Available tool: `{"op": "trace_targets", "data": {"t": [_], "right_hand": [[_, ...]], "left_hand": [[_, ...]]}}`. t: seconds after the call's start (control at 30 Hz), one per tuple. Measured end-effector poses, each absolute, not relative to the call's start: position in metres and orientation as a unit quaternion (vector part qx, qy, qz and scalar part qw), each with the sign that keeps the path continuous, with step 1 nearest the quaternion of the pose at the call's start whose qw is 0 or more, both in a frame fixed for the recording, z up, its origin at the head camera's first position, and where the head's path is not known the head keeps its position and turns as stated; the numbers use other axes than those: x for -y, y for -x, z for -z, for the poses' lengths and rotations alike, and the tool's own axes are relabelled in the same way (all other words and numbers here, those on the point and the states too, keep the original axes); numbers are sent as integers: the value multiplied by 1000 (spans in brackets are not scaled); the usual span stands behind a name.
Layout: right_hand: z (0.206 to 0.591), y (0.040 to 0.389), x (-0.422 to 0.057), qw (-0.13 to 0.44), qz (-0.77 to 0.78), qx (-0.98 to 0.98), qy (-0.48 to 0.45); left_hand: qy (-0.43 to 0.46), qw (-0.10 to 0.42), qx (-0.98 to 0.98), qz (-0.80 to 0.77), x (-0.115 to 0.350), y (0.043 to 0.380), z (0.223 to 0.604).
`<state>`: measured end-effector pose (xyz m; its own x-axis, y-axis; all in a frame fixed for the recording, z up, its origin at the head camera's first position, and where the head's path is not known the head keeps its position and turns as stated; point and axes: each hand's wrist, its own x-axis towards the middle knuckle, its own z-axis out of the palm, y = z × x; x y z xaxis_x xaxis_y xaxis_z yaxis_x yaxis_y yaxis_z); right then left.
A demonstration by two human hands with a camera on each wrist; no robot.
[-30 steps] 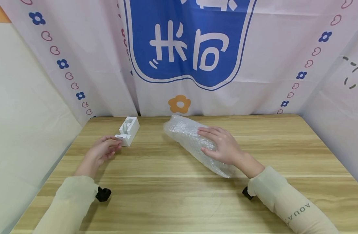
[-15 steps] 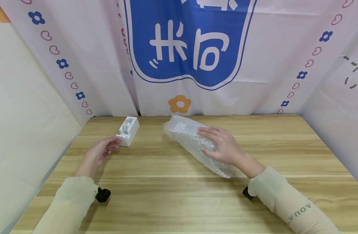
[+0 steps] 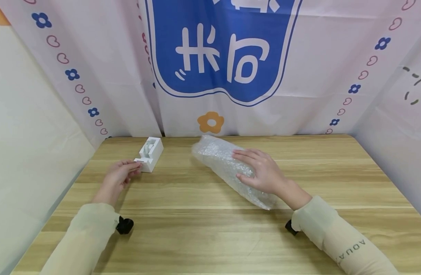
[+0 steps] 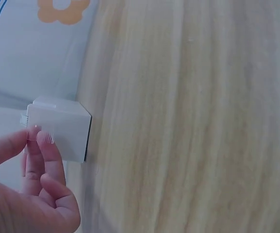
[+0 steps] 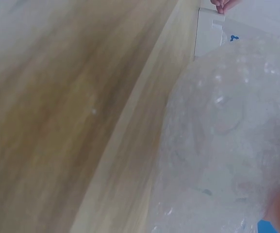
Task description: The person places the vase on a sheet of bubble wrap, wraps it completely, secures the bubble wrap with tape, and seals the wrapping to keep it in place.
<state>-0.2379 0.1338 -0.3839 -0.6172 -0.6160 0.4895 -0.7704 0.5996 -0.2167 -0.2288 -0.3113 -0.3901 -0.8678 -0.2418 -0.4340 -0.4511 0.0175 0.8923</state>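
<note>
A white tape dispenser (image 3: 151, 154) stands at the back left of the table, a tape roll in its well. At its front end my left hand (image 3: 118, 178) pinches a short piece of clear tape (image 4: 46, 137) between thumb and fingertips, right by the toothed cutting edge (image 4: 24, 120). A long bundle of bubble wrap (image 3: 224, 162) lies slantwise at the middle back. My right hand (image 3: 262, 172) rests on its right part with spread fingers. What the wrap holds inside is hidden. In the right wrist view the bubble wrap (image 5: 217, 145) fills much of the picture.
The wood-grain table (image 3: 203, 236) reaches back to a printed white curtain (image 3: 317, 95) with a blue sign. White side walls (image 3: 28, 122) stand left and right. A black wrist camera (image 3: 124, 225) sits at the left cuff.
My left fingers have drawn slightly back from the dispenser's front, then returned to its edge, now pinching the tape. The left forearm has shifted slightly right. My right hand and the bubble wrap stay put.
</note>
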Motion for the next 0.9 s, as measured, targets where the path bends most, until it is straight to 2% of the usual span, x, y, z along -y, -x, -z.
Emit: {"op": "trace_targets", "data": {"t": [0.4, 0.9], "right_hand": [[382, 238, -133, 184, -207, 875, -397], [383, 238, -134, 183, -210, 874, -399]], "left_hand": [[256, 109, -631, -725, 305, 230, 382], [269, 43, -591, -759, 289, 229, 381]]}}
